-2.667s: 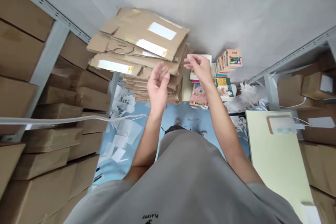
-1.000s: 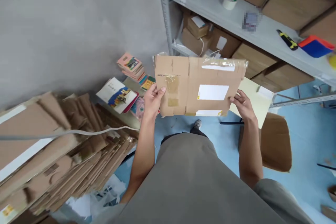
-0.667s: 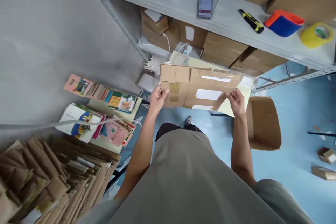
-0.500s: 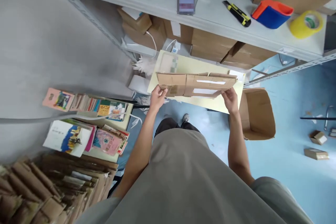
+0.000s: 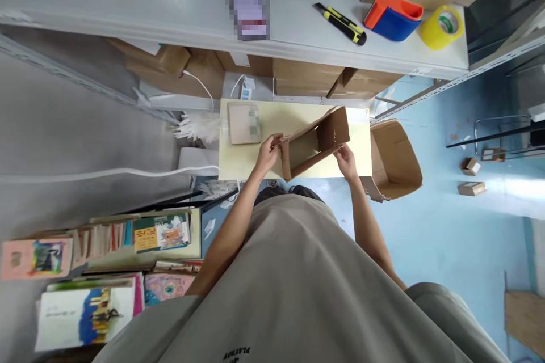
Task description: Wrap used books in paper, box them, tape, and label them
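A cardboard box [image 5: 339,126], opened into a hollow frame, is held tilted above the pale yellow table [image 5: 238,163]. My left hand [image 5: 268,154] grips its left end, fingers closed over the edge. At the lower right corner, my right hand [image 5: 346,160] pinches the cardboard. Through the box's open middle the tabletop shows. A flat beige book or packet [image 5: 243,123] lies on the table, left of my left hand; its right side is blurred.
Above the table, a grey shelf [image 5: 191,25] bears a phone [image 5: 250,11], a utility knife [image 5: 343,25], a tape dispenser [image 5: 394,18] and tape rolls. A large open carton [image 5: 394,153] stands right of the table. Books [image 5: 162,232] fill the lower left.
The flattened cardboard has been opened out into a hollow box and tilted, its right end raised. Both hands still hold it, now closer together. The camera view has shifted.
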`<state>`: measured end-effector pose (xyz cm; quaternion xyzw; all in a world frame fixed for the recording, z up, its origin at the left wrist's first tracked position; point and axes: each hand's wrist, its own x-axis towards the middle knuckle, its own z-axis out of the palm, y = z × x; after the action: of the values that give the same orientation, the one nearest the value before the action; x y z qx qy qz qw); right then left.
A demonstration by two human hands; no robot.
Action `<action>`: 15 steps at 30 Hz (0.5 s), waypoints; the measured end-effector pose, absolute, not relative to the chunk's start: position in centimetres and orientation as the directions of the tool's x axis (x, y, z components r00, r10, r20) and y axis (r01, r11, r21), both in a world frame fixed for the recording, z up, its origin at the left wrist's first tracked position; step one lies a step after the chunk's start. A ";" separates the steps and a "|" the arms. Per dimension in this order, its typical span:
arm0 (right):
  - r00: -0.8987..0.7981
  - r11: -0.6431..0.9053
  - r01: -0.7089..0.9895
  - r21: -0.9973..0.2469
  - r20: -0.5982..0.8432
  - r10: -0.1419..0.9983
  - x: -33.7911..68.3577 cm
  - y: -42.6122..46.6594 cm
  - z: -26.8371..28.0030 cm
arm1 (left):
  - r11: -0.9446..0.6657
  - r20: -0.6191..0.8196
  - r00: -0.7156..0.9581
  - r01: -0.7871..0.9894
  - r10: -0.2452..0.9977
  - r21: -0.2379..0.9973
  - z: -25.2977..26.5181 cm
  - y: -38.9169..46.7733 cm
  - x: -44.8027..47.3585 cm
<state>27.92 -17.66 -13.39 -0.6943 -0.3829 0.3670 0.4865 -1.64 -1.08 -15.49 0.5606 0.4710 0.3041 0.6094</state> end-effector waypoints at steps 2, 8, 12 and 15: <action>0.502 -0.264 0.118 -0.957 -0.172 0.847 27.8 -18.0 -13.6 | 0.307 -0.354 0.329 0.185 0.876 0.933 -15.6 -1.3 -2.3; 0.624 -0.331 -0.044 -0.943 -0.285 0.728 29.4 -16.5 -13.3 | 0.644 -0.703 0.350 0.286 0.620 0.710 -14.1 -3.5 -5.4; 0.485 -0.327 -0.098 -0.940 -0.332 0.809 30.0 -14.5 -11.8 | 0.671 -0.691 0.445 0.235 0.569 0.704 -12.1 -4.0 -4.3; 0.376 -0.335 -0.121 -0.935 -0.355 0.856 30.3 -13.9 -10.1 | 0.664 -0.670 0.435 0.195 0.601 0.722 -10.8 -3.7 -2.7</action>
<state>30.28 -13.92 -10.12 -0.6581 -0.2793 0.4839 0.5047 -2.70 -3.67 -10.81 0.3872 0.5141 0.1346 0.7534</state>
